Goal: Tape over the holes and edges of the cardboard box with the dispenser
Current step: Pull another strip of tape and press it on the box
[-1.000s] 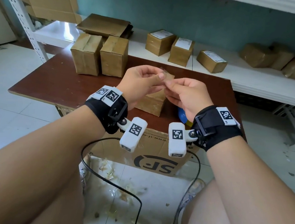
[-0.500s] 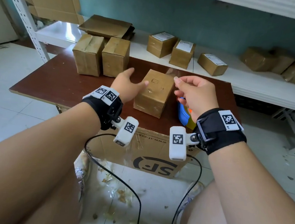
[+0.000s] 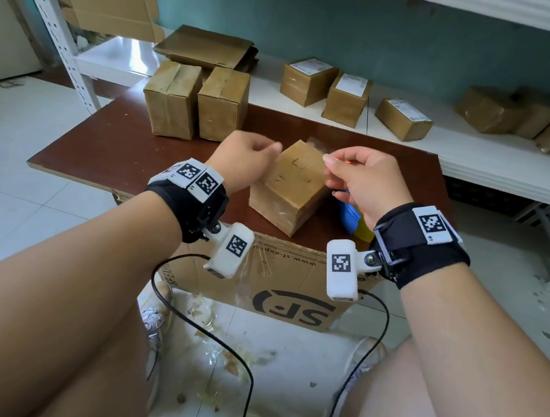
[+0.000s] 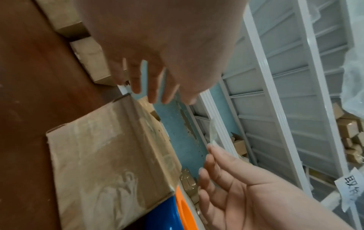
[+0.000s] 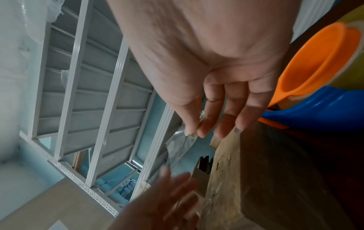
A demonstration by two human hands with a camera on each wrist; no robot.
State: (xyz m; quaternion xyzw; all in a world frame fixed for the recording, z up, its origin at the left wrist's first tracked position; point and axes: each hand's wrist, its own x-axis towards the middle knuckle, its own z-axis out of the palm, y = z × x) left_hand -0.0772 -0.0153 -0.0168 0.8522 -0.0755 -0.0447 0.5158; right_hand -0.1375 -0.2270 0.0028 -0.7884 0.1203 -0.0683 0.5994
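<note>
A brown table stands before white shelving against a teal wall. Half a second ago the left hand was spread, reaching at 11 o'clock of the box; now it has drawn back toward the right hand, and both hover above the box's top, closer together. The right hand has stayed raised, thumb and forefinger pinching a strip of clear tape that hangs from its fingertips. The left hand's fingers are straight and loosely parted, holding nothing, their outline blurred. The box sits at the table's near edge, corner toward the viewer, brown cardboard with scuffed, glossy tape on its faces. The blue and orange dispenser lies at 3 o'clock of the box, touching it, under the right wrist. Two boxes stand at 11 o'clock.
</note>
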